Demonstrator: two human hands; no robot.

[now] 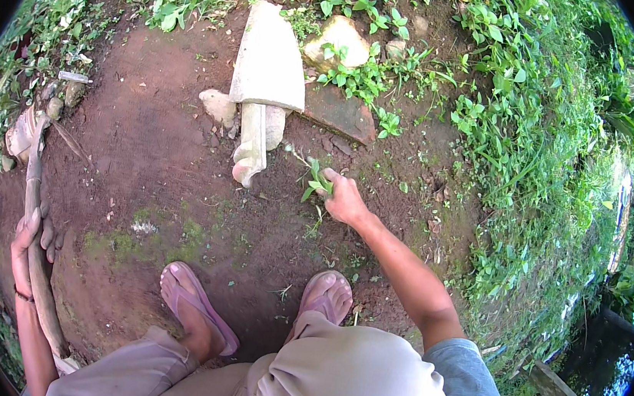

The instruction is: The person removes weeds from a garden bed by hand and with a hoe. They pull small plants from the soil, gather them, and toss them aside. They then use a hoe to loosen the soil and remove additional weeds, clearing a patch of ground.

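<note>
My right hand [345, 201] is closed around a small leafy green plant sprig [317, 182], held low over the bare soil. Its thin stem tip points up and left, toward a pale carved baluster-like piece [252, 139]. At the far left, my left hand [27, 240] has its thumb and fingers around a long, worn wooden pole [40, 285]. The pole's upper end lies by a pale, rounded object [21, 135] that I cannot identify. A white tapered slab [271, 57] rests above the carved piece, overlapping its upper end.
A flat reddish-brown slab [343, 114] and a large pale stone [339, 44] lie right of the white slab. A smaller stone [218, 106] sits at its left. Dense weeds [533, 180] line the right side. My sandalled feet [198, 304] stand on bare soil.
</note>
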